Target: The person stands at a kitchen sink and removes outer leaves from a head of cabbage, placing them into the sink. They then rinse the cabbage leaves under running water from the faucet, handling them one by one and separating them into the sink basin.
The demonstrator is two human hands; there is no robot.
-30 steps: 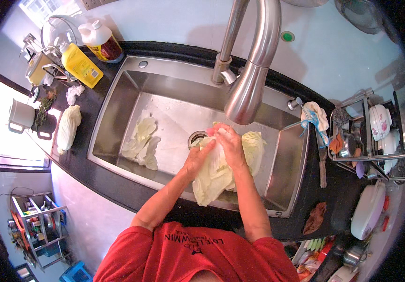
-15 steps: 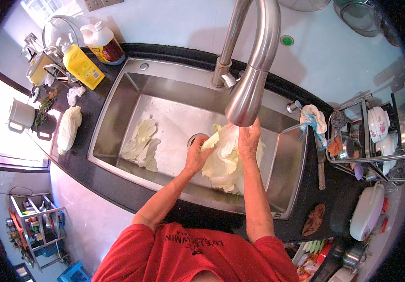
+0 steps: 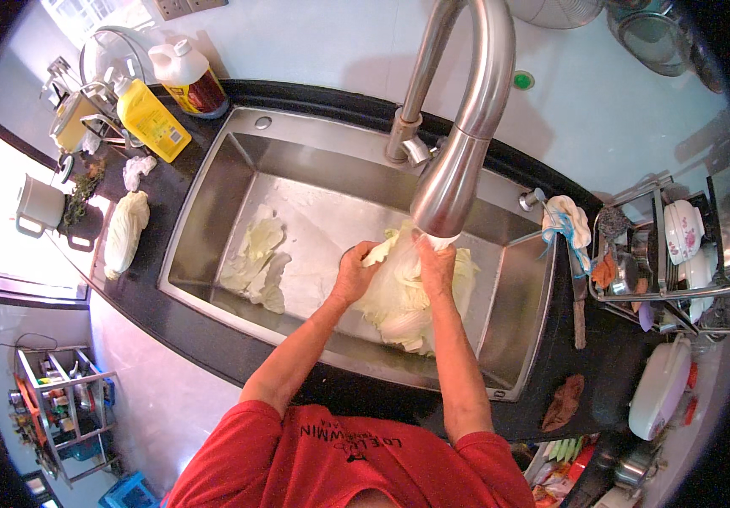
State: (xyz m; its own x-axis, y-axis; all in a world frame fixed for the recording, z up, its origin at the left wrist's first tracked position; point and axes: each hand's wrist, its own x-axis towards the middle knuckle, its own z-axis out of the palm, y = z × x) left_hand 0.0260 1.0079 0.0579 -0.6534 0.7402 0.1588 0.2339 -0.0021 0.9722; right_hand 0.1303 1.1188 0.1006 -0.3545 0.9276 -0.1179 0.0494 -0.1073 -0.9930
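Observation:
Over the right half of the steel sink (image 3: pixel 331 157), a pale napa cabbage leaf (image 3: pixel 398 260) is stretched between my two hands, just under the tap head (image 3: pixel 447 199). My left hand (image 3: pixel 358 273) pinches its yellow-green edge with closed fingers. My right hand (image 3: pixel 436 266) grips its other side, with the fingertips partly hidden below the tap. More cabbage leaves (image 3: pixel 411 326) lie on the sink floor beneath and between my hands. Toward the sink's left wall rest several loose leaves (image 3: pixel 256 264), apart from my hands.
A whole napa cabbage (image 3: pixel 127 233) lies on the black counter left of the sink. Behind it stand a yellow bottle (image 3: pixel 151 120) and a jug (image 3: pixel 190 80). On the right are a knife (image 3: pixel 579 313), a cloth (image 3: pixel 566 218) and a dish rack (image 3: pixel 669 292).
My right hand has moved a little left and toward me from beneath the tap, closer to my left hand. My left hand stays nearly in place, and both still hold the leaf.

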